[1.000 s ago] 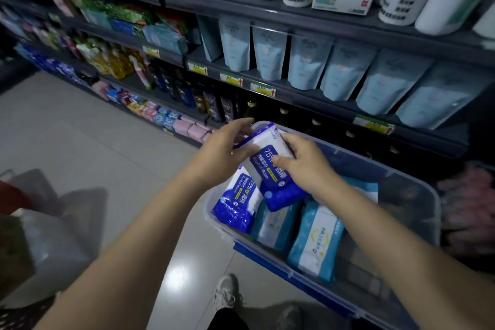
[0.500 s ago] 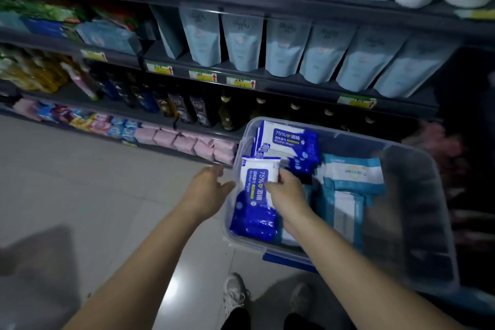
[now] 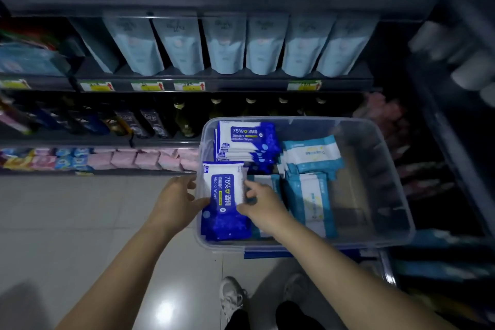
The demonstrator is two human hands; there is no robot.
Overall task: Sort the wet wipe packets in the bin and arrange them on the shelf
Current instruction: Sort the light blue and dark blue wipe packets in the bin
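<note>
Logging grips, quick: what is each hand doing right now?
Left hand: against the left edge of the alcohol wipes packet; grip cannot be told.
Right hand: pinching that packet's right edge.

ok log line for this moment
step: bin sorting | right hand: pinches right edge of dark blue packet | left hand: at left edge, grip unclear

Bin (image 3: 353, 195): bare bottom well right of the right hand (image 3: 263, 206), open from above. Between the hands: dark-blue packet (image 3: 222, 195), upright, filling the near-left corner. Ahead: dark-blue stack (image 3: 246, 142). Just right: light-blue packets (image 3: 310, 190), packed close. Left of the left hand (image 3: 174, 201): open tiled floor (image 3: 67, 222).
</note>
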